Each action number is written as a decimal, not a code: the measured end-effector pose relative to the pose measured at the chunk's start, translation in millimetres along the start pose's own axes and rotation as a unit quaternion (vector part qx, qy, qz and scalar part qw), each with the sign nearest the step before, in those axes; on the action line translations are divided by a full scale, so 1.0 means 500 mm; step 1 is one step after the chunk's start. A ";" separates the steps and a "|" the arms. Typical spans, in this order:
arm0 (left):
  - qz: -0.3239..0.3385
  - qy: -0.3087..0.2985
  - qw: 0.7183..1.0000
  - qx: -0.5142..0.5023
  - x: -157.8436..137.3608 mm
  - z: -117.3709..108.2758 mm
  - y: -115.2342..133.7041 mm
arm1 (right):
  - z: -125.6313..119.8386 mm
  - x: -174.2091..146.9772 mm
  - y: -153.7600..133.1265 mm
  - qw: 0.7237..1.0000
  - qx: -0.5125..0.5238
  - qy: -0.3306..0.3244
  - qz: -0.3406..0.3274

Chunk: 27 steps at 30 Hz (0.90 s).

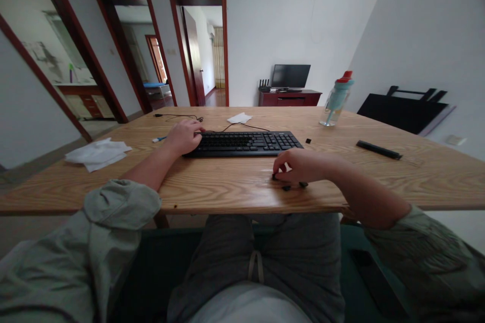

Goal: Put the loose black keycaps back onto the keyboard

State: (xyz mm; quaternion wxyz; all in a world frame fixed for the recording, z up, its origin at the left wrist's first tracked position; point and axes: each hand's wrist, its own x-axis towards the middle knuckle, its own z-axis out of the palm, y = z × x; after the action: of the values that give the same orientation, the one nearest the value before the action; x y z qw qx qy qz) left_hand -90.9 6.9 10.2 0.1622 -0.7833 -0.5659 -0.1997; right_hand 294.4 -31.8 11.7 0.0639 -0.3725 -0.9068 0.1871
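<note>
A black keyboard [242, 144] lies on the wooden table in front of me. My left hand [185, 136] grips its left end, fingers over the far corner and thumb at the side. Between the thumb and fingertips of my right hand [297, 164] is a small black keycap [274, 176], held at the tabletop just in front of the keyboard. Two more loose black pieces that look like keycaps, one nearer me [286, 187] and one partly under the hand [303, 184], lie close by. Another keycap [308, 141] sits off the keyboard's right end.
White tissues [97, 154] lie at the left, and another tissue [239, 118] behind the keyboard. A water bottle [337, 101] stands at the back right, near a long black bar [379, 150]. The keyboard cable [178, 116] trails across the far left of the table [220, 186].
</note>
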 end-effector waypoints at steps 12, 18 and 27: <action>0.235 0.030 0.952 -0.193 0.014 0.010 0.223 | -0.008 0.151 -0.010 0.950 0.289 0.111 -0.041; 0.237 0.061 0.955 -0.169 0.025 0.027 0.232 | 0.018 0.148 -0.002 0.927 0.347 0.145 -0.019; 0.243 0.042 0.954 -0.170 0.011 0.020 0.222 | 0.032 0.150 0.005 0.924 0.366 0.109 -0.017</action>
State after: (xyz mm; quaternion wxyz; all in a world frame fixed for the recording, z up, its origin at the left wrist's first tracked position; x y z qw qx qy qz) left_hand 17.6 -17.9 0.9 0.0935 -0.9042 -0.3086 -0.2802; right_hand 238.3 17.4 -5.7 0.2972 -0.3255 -0.7687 0.4635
